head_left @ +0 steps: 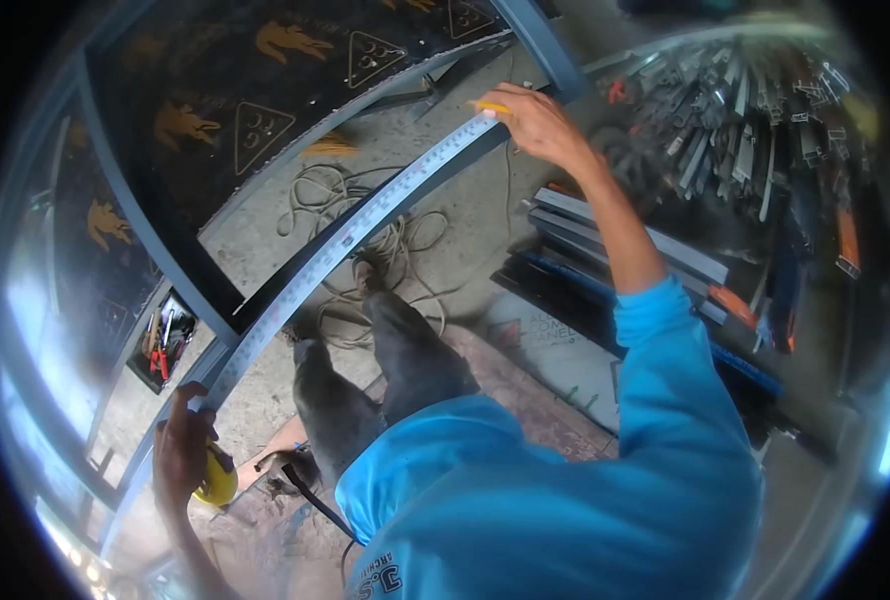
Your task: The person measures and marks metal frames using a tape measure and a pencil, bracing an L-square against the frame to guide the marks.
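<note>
A yellow tape measure (219, 476) is held in my left hand (183, 445) at the lower left, its fingers curled round the case. From there the pale tape blade (340, 243) runs up and to the right along a dark metal bar (405, 203). My right hand (537, 122) is at the blade's far end, near the top centre, with a yellow pencil (493, 107) pinched between its fingers. Whether those fingers also press the blade is unclear.
Grey metal frame bars (150, 225) surround dark printed panels (305, 90) at the upper left. A coiled cord (405, 235) lies on the floor near my feet. Stacked profiles (630, 240) and many cut lengths (740, 130) are on the right. A tool box (165, 340) sits left.
</note>
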Available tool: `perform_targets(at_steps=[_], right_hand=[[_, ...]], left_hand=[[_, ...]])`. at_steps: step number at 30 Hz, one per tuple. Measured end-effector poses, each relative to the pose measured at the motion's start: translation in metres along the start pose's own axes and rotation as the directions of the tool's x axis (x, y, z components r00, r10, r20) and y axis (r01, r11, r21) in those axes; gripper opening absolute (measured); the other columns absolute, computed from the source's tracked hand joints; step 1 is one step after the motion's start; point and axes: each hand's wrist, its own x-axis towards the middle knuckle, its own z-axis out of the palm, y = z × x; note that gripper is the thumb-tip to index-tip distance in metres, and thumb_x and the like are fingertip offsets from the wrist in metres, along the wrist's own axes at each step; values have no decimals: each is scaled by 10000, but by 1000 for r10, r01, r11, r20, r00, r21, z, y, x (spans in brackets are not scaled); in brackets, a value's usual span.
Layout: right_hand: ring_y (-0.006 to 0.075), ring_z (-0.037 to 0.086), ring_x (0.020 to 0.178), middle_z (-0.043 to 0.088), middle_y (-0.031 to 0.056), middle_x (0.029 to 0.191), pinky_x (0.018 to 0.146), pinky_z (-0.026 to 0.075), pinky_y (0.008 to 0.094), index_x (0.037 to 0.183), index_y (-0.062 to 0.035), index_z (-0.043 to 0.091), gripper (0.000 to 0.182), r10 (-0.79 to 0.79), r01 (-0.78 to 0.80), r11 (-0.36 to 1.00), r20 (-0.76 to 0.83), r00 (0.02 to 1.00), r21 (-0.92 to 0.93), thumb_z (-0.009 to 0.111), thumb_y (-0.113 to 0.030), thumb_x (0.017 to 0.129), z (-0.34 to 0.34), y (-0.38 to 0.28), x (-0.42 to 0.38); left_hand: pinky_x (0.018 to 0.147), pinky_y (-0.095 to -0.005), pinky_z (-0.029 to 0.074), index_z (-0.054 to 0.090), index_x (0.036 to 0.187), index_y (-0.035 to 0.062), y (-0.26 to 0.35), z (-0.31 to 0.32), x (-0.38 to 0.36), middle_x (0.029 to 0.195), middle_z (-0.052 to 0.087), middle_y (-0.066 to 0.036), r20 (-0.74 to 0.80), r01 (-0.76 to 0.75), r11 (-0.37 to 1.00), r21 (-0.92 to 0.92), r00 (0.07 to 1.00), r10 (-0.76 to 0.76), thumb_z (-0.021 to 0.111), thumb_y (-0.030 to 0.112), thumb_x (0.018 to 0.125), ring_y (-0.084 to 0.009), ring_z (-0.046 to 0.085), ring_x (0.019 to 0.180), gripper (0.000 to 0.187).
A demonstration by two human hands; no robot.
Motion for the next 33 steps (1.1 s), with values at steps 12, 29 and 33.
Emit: perform_targets(at_steps=[12, 29, 33], right_hand=[[345, 572, 941, 595, 128, 992, 821, 449, 412, 1073, -67, 622, 307, 14, -16, 999, -50, 999, -32, 501, -321, 949, -25, 120, 2], [35, 342, 513, 528, -38, 710, 454, 279, 204, 1090, -68, 651, 271, 364, -374, 923, 119, 924, 85, 615, -268, 911, -36, 140, 11], [100, 475, 587, 638, 22, 862, 548, 401, 249, 1157, -82, 633, 273, 250, -257, 959, 74, 965, 119, 558, -225, 937, -28, 109, 6]], left_hand=[[551, -381, 448, 533, 1143, 89, -3, 12, 13, 623, 576, -142, -172, 78, 988, 132, 984, -55, 508, 65, 900, -230, 583, 558, 246], [641, -404, 500, 524, 1249, 116, 16, -8, 35, 742, 640, -151, 26, 150, 984, 91, 988, -153, 485, 136, 946, -237, 645, 637, 307], [683, -415, 511, 561, 1108, 15, -62, -9, 32, 960, 612, -178, 94, -525, 519, 675, 759, 645, 507, 52, 858, -307, 629, 744, 259]])
